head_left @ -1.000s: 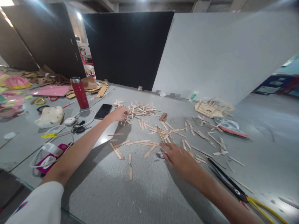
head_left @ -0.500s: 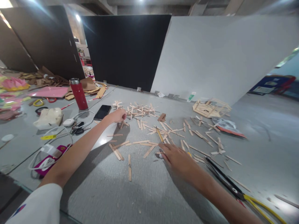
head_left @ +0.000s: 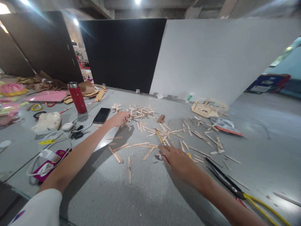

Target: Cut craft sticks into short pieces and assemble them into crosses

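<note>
My left hand [head_left: 122, 118] reaches forward to the near left edge of a heap of wooden craft sticks [head_left: 142, 112]. Its fingers are bent and drawn together; what lies between them is too small to make out. Some sticks show just under it. My right hand [head_left: 175, 158] lies low over the table with its fingers stretched out. Close to its fingertips are a yellow pencil-like stick [head_left: 159, 137] and a small white piece [head_left: 160, 157]. In front of both hands, sticks form an angled row [head_left: 140, 144], with a single stick [head_left: 129, 171] nearer me.
Left stand a red bottle [head_left: 77, 99], a phone [head_left: 101, 115], keys [head_left: 77, 132], cables and a purple power strip [head_left: 48, 166]. Right are more scattered sticks, a wooden stick frame [head_left: 209, 108], a plastic bag [head_left: 227, 126] and yellow-handled cutters [head_left: 232, 186]. Upright boards [head_left: 122, 53] stand behind.
My left hand has shifted slightly right, towards the stick heap, and its fingers look a little less tightly curled. My right hand stays in place; the view has moved slightly.
</note>
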### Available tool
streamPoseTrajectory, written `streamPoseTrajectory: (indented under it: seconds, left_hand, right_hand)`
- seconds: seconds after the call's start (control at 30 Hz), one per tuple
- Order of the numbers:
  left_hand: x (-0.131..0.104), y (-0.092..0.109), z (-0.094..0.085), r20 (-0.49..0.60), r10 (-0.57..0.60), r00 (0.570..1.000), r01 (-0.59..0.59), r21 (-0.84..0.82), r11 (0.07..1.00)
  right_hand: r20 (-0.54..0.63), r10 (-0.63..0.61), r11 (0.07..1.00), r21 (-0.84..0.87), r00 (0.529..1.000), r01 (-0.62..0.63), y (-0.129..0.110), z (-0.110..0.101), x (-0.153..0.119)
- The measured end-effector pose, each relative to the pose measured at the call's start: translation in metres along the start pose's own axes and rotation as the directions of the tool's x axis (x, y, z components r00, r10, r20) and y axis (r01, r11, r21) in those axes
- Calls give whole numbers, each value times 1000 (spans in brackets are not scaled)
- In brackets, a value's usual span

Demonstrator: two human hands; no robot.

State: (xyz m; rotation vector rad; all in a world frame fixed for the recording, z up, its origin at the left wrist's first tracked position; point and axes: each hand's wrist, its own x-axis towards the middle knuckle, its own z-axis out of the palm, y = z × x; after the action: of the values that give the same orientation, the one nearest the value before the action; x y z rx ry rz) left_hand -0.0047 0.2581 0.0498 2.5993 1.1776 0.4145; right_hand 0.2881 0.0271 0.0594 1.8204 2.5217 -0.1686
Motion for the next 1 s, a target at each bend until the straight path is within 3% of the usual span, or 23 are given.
streamPoseTrajectory:
  seconds: [0.13,0.37,0.7,1.0]
  left_hand:
    - [-2,1,-2,19,-54,998,54,11,999]
    - [-4,-6,-21,4,-109,994,108,52,993]
    - [-6,-18,-29,197,-123,973,107,90,990]
    - [-5,-4,-35,81,-95,992,85,125,989]
  right_hand:
    - [2,-7,1000,4,1000,7,1,1,1]
    - [-13,-3,1000,6,1000,3,4,6,0]
    - [-14,-6,1000,-2,1000,6,6,7,-1]
    - [-1,-3,1000,7,1000,3,6,6,-1]
